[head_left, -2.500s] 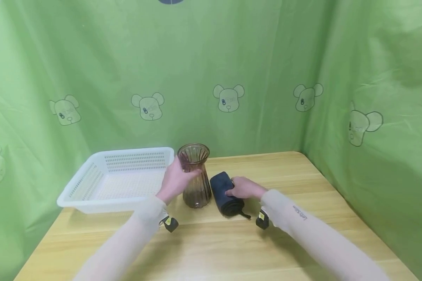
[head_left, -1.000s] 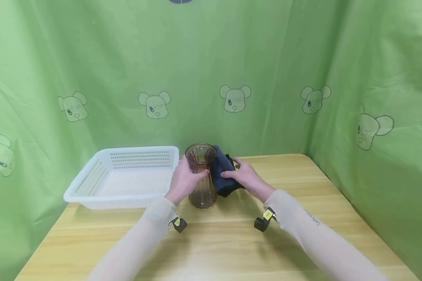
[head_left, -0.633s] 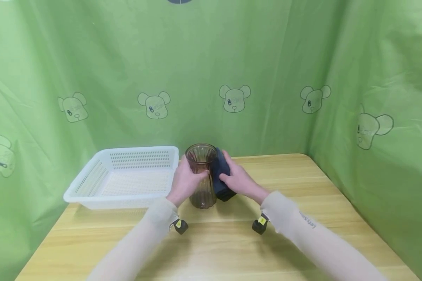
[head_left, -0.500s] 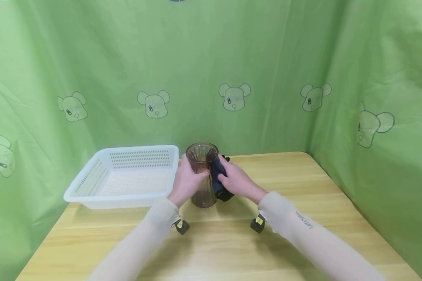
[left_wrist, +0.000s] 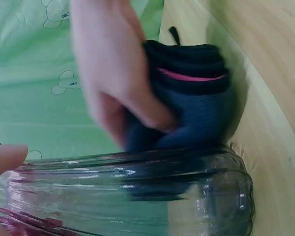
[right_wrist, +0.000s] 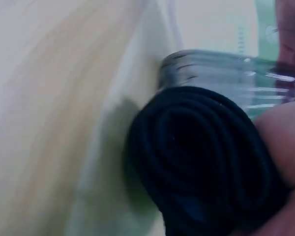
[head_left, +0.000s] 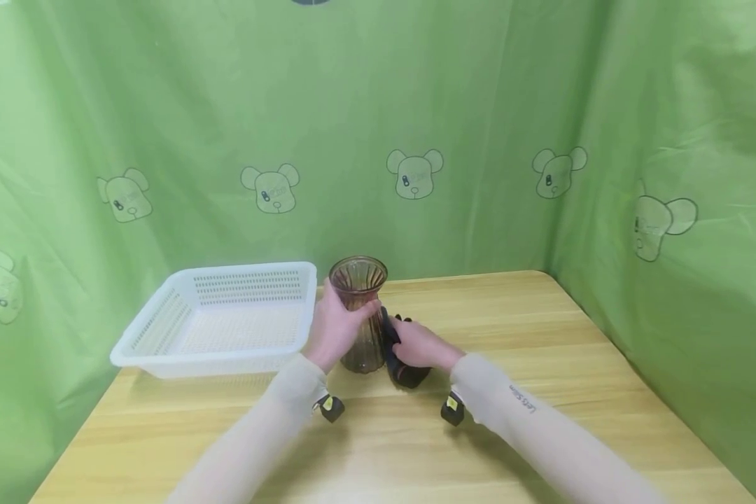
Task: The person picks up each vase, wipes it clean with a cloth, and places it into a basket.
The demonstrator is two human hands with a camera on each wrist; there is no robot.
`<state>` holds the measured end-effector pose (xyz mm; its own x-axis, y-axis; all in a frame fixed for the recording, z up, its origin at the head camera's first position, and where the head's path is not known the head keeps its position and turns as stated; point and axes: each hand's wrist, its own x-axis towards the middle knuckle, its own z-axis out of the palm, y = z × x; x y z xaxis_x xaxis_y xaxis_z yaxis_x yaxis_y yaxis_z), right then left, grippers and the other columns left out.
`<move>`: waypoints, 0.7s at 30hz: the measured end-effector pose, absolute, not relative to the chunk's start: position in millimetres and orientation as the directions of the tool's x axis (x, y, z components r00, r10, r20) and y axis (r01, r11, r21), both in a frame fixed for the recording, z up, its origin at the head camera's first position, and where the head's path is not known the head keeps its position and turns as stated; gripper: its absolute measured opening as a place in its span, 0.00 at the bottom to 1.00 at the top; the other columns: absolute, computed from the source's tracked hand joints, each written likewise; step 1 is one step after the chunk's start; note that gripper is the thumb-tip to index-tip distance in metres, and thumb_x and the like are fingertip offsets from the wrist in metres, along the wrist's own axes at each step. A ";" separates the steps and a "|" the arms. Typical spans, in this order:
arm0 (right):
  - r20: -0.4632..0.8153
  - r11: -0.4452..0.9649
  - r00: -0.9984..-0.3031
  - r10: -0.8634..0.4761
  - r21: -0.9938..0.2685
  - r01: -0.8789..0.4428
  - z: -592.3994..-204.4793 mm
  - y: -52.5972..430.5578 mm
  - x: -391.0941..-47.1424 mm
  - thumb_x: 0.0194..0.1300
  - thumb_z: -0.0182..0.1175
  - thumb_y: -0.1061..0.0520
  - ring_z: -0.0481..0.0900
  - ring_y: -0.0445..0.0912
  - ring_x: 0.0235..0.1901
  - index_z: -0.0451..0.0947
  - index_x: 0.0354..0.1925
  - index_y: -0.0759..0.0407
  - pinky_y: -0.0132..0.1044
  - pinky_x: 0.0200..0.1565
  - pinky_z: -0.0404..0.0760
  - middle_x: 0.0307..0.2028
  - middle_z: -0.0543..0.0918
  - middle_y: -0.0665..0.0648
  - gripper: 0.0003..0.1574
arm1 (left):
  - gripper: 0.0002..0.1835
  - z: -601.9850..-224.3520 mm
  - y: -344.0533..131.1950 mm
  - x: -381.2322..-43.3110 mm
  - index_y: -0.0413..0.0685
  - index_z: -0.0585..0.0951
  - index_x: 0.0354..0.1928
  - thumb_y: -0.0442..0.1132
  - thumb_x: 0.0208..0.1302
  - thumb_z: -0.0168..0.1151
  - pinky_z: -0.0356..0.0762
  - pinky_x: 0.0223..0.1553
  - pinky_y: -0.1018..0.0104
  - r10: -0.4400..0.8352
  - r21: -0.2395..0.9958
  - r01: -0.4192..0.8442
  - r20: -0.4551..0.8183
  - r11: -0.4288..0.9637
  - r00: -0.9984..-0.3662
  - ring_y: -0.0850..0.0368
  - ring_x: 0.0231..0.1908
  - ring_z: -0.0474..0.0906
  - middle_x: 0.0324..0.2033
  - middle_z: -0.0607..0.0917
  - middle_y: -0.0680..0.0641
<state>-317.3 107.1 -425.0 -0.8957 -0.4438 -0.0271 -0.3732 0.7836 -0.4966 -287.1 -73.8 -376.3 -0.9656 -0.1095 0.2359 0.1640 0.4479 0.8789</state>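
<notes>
A ribbed glass vase, amber-pink toward its rim, stands upright on the table. My left hand grips it around its upper part, thumb on the near side. Just right of the vase, my right hand holds a rolled dark blue cloth against or close to the glass. In the left wrist view the cloth shows a black loop and a pink strip between its layers. The right wrist view shows the coiled end of the roll near the vase's base. Some right-hand fingers are hidden behind the cloth.
A white perforated plastic basket stands at the left of the wooden table, close beside my left hand. Green curtain with bear-head prints hangs behind the table and along both sides.
My right hand first gripped the rolled cloth beside the vase, raised it along the vase's right side, and has now brought it back down lower and nearer. My left hand keeps its grip.
</notes>
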 end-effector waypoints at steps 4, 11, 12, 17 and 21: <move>-0.043 0.785 -0.900 -0.434 -0.508 -0.354 -425.9 109.7 -319.6 0.64 0.57 0.63 0.80 0.45 0.26 0.63 0.74 0.60 0.36 0.27 0.81 0.45 0.84 0.66 0.40 | 0.44 -376.7 -74.9 -290.4 0.55 0.65 0.69 0.51 0.52 0.77 0.72 0.67 0.47 -0.102 0.867 0.214 0.288 0.450 -0.952 0.51 0.61 0.75 0.60 0.77 0.50; 0.029 0.742 -0.914 -0.404 -0.574 -0.346 -405.7 113.5 -313.9 0.66 0.57 0.62 0.80 0.48 0.34 0.55 0.78 0.51 0.36 0.32 0.81 0.61 0.78 0.70 0.46 | 0.44 -378.8 -76.8 -292.5 0.49 0.66 0.68 0.51 0.51 0.78 0.70 0.69 0.48 -0.104 0.828 0.225 0.321 0.514 -0.941 0.49 0.63 0.72 0.60 0.75 0.46; 0.045 0.731 -0.915 -0.401 -0.587 -0.349 -401.6 113.4 -313.1 0.66 0.57 0.61 0.80 0.48 0.34 0.54 0.79 0.49 0.37 0.32 0.81 0.62 0.77 0.71 0.47 | 0.44 -379.0 -77.3 -292.5 0.49 0.67 0.68 0.51 0.51 0.78 0.70 0.69 0.48 -0.107 0.823 0.224 0.324 0.521 -0.940 0.48 0.63 0.72 0.60 0.75 0.46; 0.135 0.701 -0.915 -0.381 -0.604 -0.380 -382.4 115.6 -308.8 0.69 0.56 0.60 0.81 0.51 0.36 0.51 0.80 0.47 0.40 0.35 0.82 0.62 0.77 0.73 0.46 | 0.44 -378.9 -76.3 -291.9 0.49 0.67 0.68 0.52 0.52 0.77 0.70 0.68 0.50 -0.100 0.812 0.234 0.336 0.535 -0.937 0.50 0.62 0.72 0.58 0.75 0.47; 0.164 0.701 -0.913 -0.374 -0.594 -0.394 -374.2 117.7 -307.4 0.71 0.56 0.59 0.81 0.54 0.43 0.52 0.79 0.50 0.44 0.42 0.82 0.64 0.75 0.73 0.44 | 0.45 -377.8 -74.9 -291.8 0.50 0.65 0.69 0.53 0.52 0.77 0.70 0.69 0.50 -0.095 0.811 0.233 0.333 0.536 -0.938 0.51 0.62 0.72 0.59 0.74 0.48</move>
